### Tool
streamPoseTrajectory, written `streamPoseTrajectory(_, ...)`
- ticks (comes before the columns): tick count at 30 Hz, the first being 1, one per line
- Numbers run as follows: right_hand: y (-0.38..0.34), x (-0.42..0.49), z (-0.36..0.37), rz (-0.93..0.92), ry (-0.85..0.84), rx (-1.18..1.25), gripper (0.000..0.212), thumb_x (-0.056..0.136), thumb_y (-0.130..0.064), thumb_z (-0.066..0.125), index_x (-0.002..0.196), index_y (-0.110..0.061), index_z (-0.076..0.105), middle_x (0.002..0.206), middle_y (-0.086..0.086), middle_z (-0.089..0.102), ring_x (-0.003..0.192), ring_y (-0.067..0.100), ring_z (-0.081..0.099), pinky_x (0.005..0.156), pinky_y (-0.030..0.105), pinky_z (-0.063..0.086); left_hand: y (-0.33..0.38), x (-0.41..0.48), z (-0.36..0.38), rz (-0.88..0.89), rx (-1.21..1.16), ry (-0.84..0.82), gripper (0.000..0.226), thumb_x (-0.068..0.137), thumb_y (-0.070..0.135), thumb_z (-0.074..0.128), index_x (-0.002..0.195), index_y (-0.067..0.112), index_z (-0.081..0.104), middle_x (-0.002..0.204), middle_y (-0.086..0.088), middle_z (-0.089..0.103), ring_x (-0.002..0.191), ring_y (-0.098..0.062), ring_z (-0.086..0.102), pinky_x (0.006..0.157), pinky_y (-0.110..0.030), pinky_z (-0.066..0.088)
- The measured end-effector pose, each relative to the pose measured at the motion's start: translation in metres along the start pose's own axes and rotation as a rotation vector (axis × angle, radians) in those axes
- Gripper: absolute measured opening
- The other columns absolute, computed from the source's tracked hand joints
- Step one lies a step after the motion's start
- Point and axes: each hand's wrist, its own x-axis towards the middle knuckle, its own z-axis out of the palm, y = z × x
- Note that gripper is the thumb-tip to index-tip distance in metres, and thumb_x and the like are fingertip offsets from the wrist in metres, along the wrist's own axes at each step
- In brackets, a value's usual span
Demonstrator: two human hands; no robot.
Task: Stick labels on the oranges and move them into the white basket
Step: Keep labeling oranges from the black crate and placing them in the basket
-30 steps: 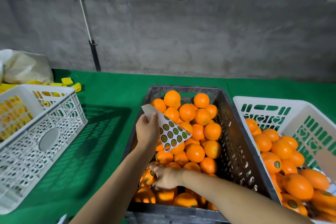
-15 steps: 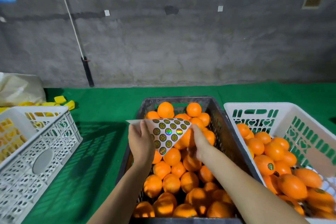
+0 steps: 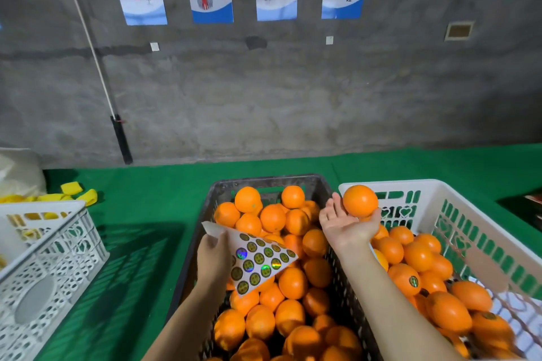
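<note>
Two bare forearms, left hand (image 3: 213,255) and right hand (image 3: 346,224) ungloved, no sleeves.

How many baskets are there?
3: a black basket in the middle, a white basket on the right, another white basket on the left, partly cut off.

One head camera looks forward and down, close above the dark plastic crate (image 3: 205,214) on the green-covered bench (image 3: 152,199), facing the grey concrete wall (image 3: 293,97).
</note>
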Motion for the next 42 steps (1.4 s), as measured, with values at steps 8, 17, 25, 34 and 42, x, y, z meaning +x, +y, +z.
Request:
streamPoseTrajectory(8,-0.006,0.006,-0.003,-0.052,-0.012,0.027,0.100,0.079,-0.086,0.043,0.156,-0.028,0.019,0.146,0.019,0.047,0.116,0.038,0.051,0.076,0.041,0.047,-0.002,-0.003,0.003,0.041,0.111,-0.137,0.028,0.103,0.025,0.045,0.078,0.012,0.042,0.072,-0.012,0.046,0.063,-0.019,0.045,0.059,-0.032,0.034)
streamPoseTrajectory(17,0.053,-0.022,-0.012,-0.441,-0.448,-1.598,0.012,0.098,-0.029,0.058,0.102,-0.025,0.068,0.085,-0.005,0.065,0.074,0.012,0.059,0.062,0.027,0.047,0.002,0.004,0.004,-0.339,-0.257,-0.253,0.026,0.104,0.032,0.047,0.101,0.012,0.062,0.088,-0.009,0.076,0.090,-0.027,0.071,0.069,-0.036,0.052)
streamPoseTrajectory(25,0.097,-0.037,-0.034,-0.628,-0.786,-2.202,0.042,0.098,-0.045,0.058,0.136,-0.027,0.055,0.126,-0.008,0.052,0.119,0.014,0.048,0.098,0.033,0.044,0.011,-0.002,0.004,-0.340,-0.202,-0.406,0.029,0.103,0.034,0.050,0.087,0.010,0.055,0.061,-0.004,0.055,0.062,-0.011,0.054,0.077,-0.048,0.050)
streamPoseTrajectory(34,0.091,-0.034,-0.042,-0.371,-0.746,-1.852,0.035,0.098,-0.046,0.058,0.126,-0.026,0.063,0.111,-0.015,0.054,0.103,0.005,0.055,0.090,0.030,0.049,0.007,0.003,-0.011,0.094,0.027,-0.278,0.027,0.098,0.015,0.061,0.090,-0.011,0.064,0.068,-0.010,0.054,0.062,-0.020,0.044,0.054,-0.029,0.032)
streamPoseTrajectory(42,0.088,-0.046,-0.036,-0.770,-0.788,-2.102,0.028,0.099,-0.029,0.060,0.125,-0.018,0.067,0.117,-0.007,0.058,0.113,0.014,0.052,0.094,0.032,0.047,0.005,0.000,-0.006,-0.062,-0.084,-0.344,0.040,0.097,0.028,0.061,0.059,0.014,0.063,0.060,-0.002,0.056,0.055,-0.014,0.051,0.060,-0.027,0.042)
